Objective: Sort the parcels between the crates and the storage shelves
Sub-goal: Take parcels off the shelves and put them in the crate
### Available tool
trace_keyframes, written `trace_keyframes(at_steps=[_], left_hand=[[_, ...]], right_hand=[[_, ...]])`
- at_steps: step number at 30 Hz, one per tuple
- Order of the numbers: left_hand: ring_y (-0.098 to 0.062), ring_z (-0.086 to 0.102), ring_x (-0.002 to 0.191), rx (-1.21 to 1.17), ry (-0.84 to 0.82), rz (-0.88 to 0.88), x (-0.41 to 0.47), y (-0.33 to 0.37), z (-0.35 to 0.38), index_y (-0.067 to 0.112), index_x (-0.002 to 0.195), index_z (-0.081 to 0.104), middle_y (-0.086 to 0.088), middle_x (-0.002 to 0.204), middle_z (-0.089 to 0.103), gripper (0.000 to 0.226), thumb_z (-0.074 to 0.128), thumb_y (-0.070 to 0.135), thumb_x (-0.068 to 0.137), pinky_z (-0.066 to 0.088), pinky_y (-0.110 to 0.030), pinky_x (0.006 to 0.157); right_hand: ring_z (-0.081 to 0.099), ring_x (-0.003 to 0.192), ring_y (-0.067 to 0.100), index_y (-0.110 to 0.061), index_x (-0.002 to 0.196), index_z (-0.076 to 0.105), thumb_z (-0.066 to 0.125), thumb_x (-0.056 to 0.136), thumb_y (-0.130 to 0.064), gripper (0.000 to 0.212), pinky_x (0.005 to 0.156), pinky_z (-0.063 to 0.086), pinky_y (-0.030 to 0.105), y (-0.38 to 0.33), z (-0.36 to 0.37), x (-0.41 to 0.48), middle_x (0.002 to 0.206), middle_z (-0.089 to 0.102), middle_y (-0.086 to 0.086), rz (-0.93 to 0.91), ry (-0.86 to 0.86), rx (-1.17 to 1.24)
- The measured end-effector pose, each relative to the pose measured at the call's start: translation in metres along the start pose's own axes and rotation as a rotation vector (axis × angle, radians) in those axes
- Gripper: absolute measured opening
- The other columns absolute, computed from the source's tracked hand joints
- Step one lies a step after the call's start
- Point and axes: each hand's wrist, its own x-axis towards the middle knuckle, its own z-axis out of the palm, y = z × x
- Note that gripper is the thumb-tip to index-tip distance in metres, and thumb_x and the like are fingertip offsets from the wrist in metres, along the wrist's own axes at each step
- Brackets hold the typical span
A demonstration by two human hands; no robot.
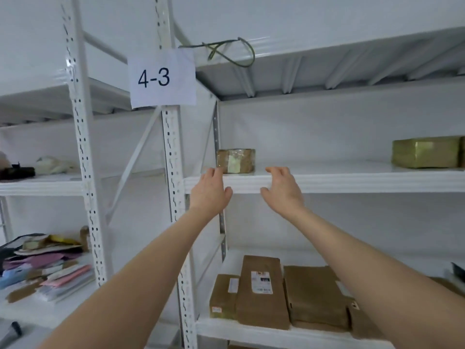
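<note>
A small brown taped parcel (236, 160) sits at the left end of a white shelf (352, 181), just behind its front edge. My left hand (210, 191) and my right hand (283, 190) are both raised in front of that edge, one on each side of the parcel, fingers relaxed and holding nothing. My left fingertips are close to the parcel's lower left corner; whether they touch it I cannot tell. A larger greenish-brown parcel (426, 152) lies further right on the same shelf.
The shelf below holds several flat brown parcels (261, 293). A sheet marked 4-3 (162, 78) hangs on the upright post. The left rack carries a pile of coloured mailers (47, 268) and a pale bundle (54, 165). A green cord (226, 52) lies above.
</note>
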Motion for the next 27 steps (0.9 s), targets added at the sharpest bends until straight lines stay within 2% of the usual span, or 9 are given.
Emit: trace_keyframes(at_steps=[5,11,13,15,17,19,22,25,27], left_hand=[[-0.031,0.043,0.127,-0.251,0.001,-0.104,0.066,-0.019,-0.003,0.008,0.144,0.032,-0.014,0.142,0.040,0.063,0.054,0.034,0.092,0.038,-0.039,0.099],[-0.032,0.039,0.132,-0.481,-0.135,-0.241,0.129,-0.041,0.020,0.005,0.146,0.026,-0.014,0.149,0.036,0.075,0.057,0.043,0.089,0.036,-0.035,0.098],[-0.031,0.041,0.131,-0.584,-0.174,-0.261,0.142,-0.041,0.030,0.005,0.146,0.028,-0.013,0.146,0.040,0.078,0.060,0.045,0.087,0.034,-0.030,0.091],[-0.029,0.044,0.128,-0.670,-0.261,-0.271,0.150,-0.038,0.038,0.007,0.145,0.028,-0.011,0.143,0.045,0.082,0.063,0.048,0.083,0.034,-0.027,0.096],[-0.027,0.048,0.122,-0.752,-0.310,-0.274,0.153,-0.034,0.042,0.007,0.143,0.032,-0.010,0.134,0.051,0.083,0.065,0.048,0.079,0.040,-0.035,0.101],[-0.028,0.049,0.122,-0.838,-0.249,-0.315,0.150,-0.029,0.042,0.007,0.142,0.034,-0.010,0.134,0.051,0.082,0.064,0.049,0.078,0.041,-0.042,0.103],[-0.028,0.050,0.122,-0.994,-0.140,-0.406,0.142,-0.024,0.039,0.010,0.139,0.042,-0.009,0.133,0.052,0.072,0.058,0.051,0.082,0.042,-0.046,0.103],[-0.020,0.057,0.100,-1.225,-0.145,-0.530,0.128,-0.012,0.033,0.012,0.112,0.056,-0.004,0.105,0.060,0.044,0.055,0.049,0.088,0.047,-0.041,0.089],[-0.018,0.054,0.090,-1.321,-0.152,-0.605,0.117,0.000,0.025,0.012,0.101,0.054,-0.005,0.096,0.056,0.036,0.053,0.047,0.091,0.048,-0.039,0.083]], right_hand=[[0.045,0.128,0.029,-0.013,0.143,0.036,0.063,0.085,-0.027,0.065,0.098,0.038,0.033,-0.017,0.000,0.070,0.143,0.039,0.012,0.126,0.010,0.208],[0.051,0.122,0.026,-0.007,0.135,0.045,0.072,0.082,-0.034,0.065,0.081,0.035,0.025,-0.030,0.031,0.122,0.136,0.052,0.010,0.281,-0.098,0.446],[0.049,0.121,0.024,-0.007,0.138,0.040,0.072,0.082,-0.031,0.069,0.085,0.037,0.026,-0.031,0.036,0.131,0.135,0.050,0.009,0.321,-0.136,0.526],[0.048,0.116,0.020,-0.011,0.138,0.037,0.071,0.082,-0.027,0.067,0.091,0.040,0.030,-0.032,0.039,0.137,0.127,0.049,0.004,0.348,-0.219,0.612],[0.049,0.113,0.016,-0.015,0.126,0.045,0.071,0.080,-0.026,0.053,0.095,0.042,0.032,-0.030,0.040,0.138,0.125,0.053,-0.001,0.360,-0.276,0.669],[0.050,0.111,0.017,-0.016,0.118,0.047,0.071,0.081,-0.030,0.047,0.092,0.042,0.032,-0.027,0.037,0.135,0.132,0.054,0.001,0.360,-0.246,0.677],[0.048,0.123,0.026,-0.012,0.138,0.041,0.070,0.082,-0.044,0.071,0.097,0.040,0.035,-0.016,0.026,0.127,0.144,0.043,0.003,0.427,-0.136,0.724],[0.060,0.103,0.024,-0.017,0.099,0.061,0.062,0.084,-0.056,0.043,0.090,0.045,0.038,-0.006,0.011,0.112,0.112,0.062,0.002,0.474,-0.016,0.782],[0.063,0.098,0.025,-0.018,0.087,0.061,0.059,0.083,-0.061,0.043,0.091,0.048,0.039,-0.005,0.000,0.100,0.095,0.064,0.000,0.510,0.041,0.822]])
